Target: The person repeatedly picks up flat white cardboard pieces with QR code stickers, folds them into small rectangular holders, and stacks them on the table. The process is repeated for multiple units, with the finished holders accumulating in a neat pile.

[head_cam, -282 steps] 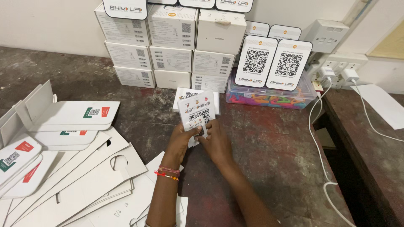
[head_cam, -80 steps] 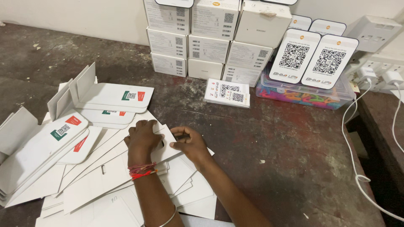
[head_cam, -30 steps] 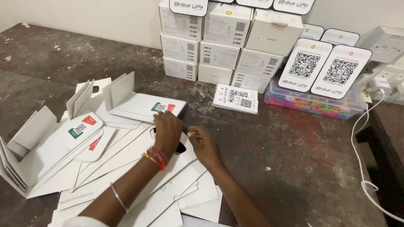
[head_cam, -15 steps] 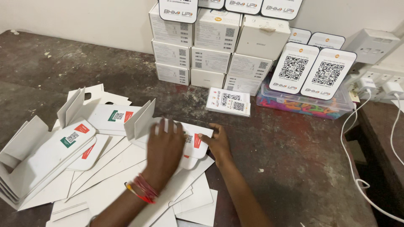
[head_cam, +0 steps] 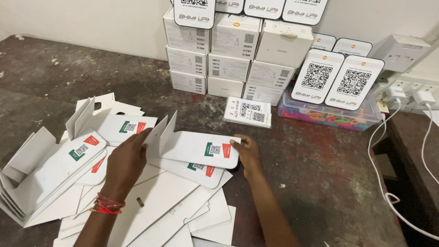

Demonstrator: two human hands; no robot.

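Your left hand (head_cam: 125, 162) lies flat with its fingers spread on the left end of a white card sleeve (head_cam: 196, 147), right where the folded flap stands up. It presses on the card and does not grip it. Your right hand (head_cam: 248, 153) meets the same sleeve at its rounded right end, with the fingertips (head_cam: 235, 142) on the edge near the green and red label; from this angle you may be pinching that edge or only steadying it, I cannot tell which.

The sleeve sits on top of a loose heap of flat white cards (head_cam: 155, 206) that fans out over the dark table (head_cam: 320, 183) in front of you. More folded sleeves (head_cam: 55, 169) are piled to your left.

Just beyond your right hand a small stack of printed code cards (head_cam: 248, 112) lies flat on the table. Behind it white boxes (head_cam: 228, 59) are stacked against the wall, with a clear plastic tub (head_cam: 329, 116) of coloured bits beside them and two code stands (head_cam: 336, 80) propped on it.
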